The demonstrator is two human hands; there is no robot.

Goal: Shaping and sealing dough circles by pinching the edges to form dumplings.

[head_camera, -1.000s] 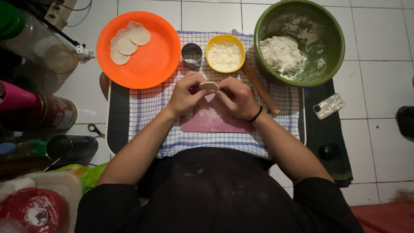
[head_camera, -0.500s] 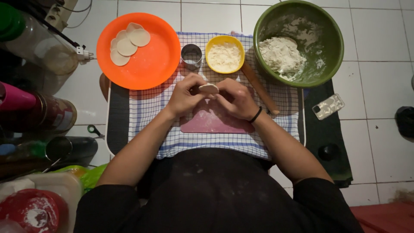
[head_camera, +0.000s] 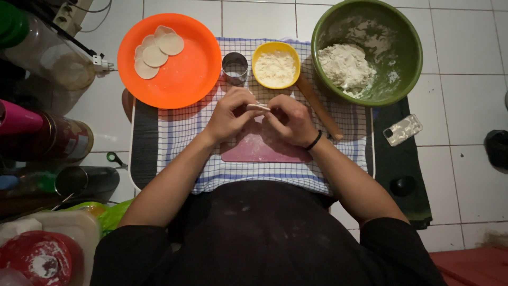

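- Left hand point(head_camera: 230, 114) and right hand point(head_camera: 291, 119) both pinch a small dough piece point(head_camera: 258, 107) between fingertips, above the pink board point(head_camera: 259, 151).
- A silver blister pack point(head_camera: 403, 130) lies right of the checked cloth point(head_camera: 180, 137).

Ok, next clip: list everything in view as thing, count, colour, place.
dough piece: one, pale, pinched between both hands
pink board: one, under the hands
checked cloth: one, blue and white, under the board
orange plate: one, far left
dough rounds: about four, pale, on the plate
metal ring cutter: one, silver, between plate and yellow bowl
yellow bowl: one, holds white flour, far centre
rolling pin: one, wooden, right of the hands
green bowl: one, holds dough, far right
phone: one, pale, on a dark mat at right
left hand: grip on the dough
right hand: grip on the dough, black wristband
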